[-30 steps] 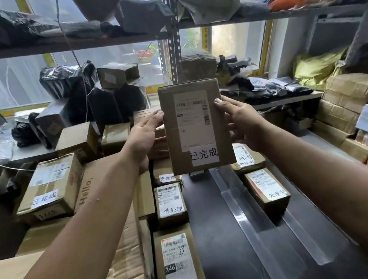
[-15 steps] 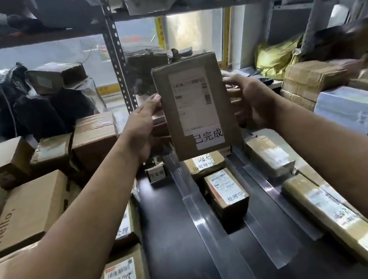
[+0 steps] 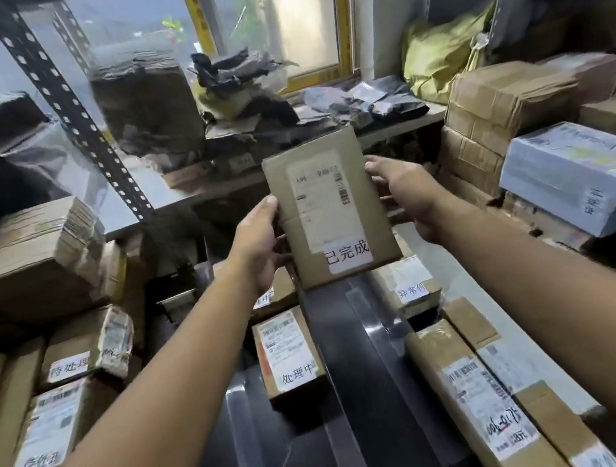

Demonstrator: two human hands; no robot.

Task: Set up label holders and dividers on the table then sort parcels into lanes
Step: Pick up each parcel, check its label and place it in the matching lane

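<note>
Both hands hold one flat brown parcel (image 3: 330, 208) upright in the air, just above centre of view, over the far end of the dark bench (image 3: 357, 388). The left hand (image 3: 258, 242) grips its edge at 9 o'clock, thumb on the front face and fingers curled out of sight behind. The right hand (image 3: 405, 196) grips the edge at 3 o'clock higher up, thumb on the rim and fingers wrapped behind. The parcel's shipping label faces the camera, with a white sticker reading 已完成 at its 5 o'clock corner.

Below it, at 6 o'clock, a clear divider strip (image 3: 343, 442) runs along the bench. A small parcel marked 处理中 (image 3: 291, 356) lies at 7 o'clock of the held one. A parcel marked 异常件 (image 3: 407, 287) and a long taped parcel (image 3: 479, 398) lie at 5 o'clock.
</note>
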